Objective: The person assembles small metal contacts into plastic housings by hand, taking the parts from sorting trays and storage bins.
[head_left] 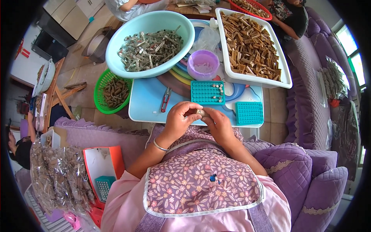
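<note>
Just off the table's near edge, both hands meet on a small pale brown, roundish piece (200, 112), its kind unclear. My left hand (179, 120), with a silver bangle at the wrist, pinches it from one side. My right hand (221, 127) closes on its other side, and the fingers hide most of it. Right beyond them lies a teal tray (196, 101) full of small holes, with several small pale pieces in its right-hand columns. A second teal holed tray (249, 113) sits to the right. Red-handled thread snips (165, 101) lie left of the hands.
A large pale blue basin (112, 46) holds clear-wrapped pieces; a white tub (284, 73) holds short brown pieces. Between them stands a purple bowl (192, 69). A green basket (99, 87) of brown pieces stands left of the table (145, 110). Other people sit at the far side.
</note>
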Demonstrator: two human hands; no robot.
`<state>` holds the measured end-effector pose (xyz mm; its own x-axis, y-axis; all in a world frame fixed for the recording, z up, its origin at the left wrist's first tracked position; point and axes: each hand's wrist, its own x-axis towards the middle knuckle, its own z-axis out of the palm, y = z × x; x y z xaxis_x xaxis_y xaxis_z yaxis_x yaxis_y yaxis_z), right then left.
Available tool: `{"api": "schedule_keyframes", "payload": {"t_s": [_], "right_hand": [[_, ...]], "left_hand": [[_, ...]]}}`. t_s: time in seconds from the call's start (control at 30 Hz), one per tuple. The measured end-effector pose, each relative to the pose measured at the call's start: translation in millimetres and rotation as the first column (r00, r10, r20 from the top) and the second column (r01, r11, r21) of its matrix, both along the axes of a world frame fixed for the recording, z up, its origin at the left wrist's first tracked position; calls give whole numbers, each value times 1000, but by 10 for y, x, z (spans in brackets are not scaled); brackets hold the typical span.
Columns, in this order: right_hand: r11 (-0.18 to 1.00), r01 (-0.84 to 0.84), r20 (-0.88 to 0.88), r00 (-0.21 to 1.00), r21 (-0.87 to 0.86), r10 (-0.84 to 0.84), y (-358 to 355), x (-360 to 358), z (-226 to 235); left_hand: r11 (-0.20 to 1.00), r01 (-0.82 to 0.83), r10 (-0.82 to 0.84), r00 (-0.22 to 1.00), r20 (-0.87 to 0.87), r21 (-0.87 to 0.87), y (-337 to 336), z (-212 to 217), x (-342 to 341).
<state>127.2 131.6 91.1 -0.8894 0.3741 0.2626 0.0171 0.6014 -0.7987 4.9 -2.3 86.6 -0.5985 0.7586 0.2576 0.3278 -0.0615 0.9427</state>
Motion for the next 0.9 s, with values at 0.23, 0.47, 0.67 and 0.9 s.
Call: {"api": "schedule_keyframes", "payload": {"t_s": [0.23,0.47,0.67,0.9], "right_hand": [[980,58,3,998,190,-60,-53,-52,-79],[929,43,-66,998,368,-20,189,-543,399],[838,-34,219,970,545,-103,834,-1689,362],[812,-340,685,722,474,-97,934,-2139,61]], "left_hand": [[998,-40,17,927,373,55,18,-284,82],[913,-256,-187,431,883,318,-44,-586,-97],[903,-143,-361,259,896,405,-83,-780,-192],[888,-89,-409,300,862,452,-139,-814,-196]]}}
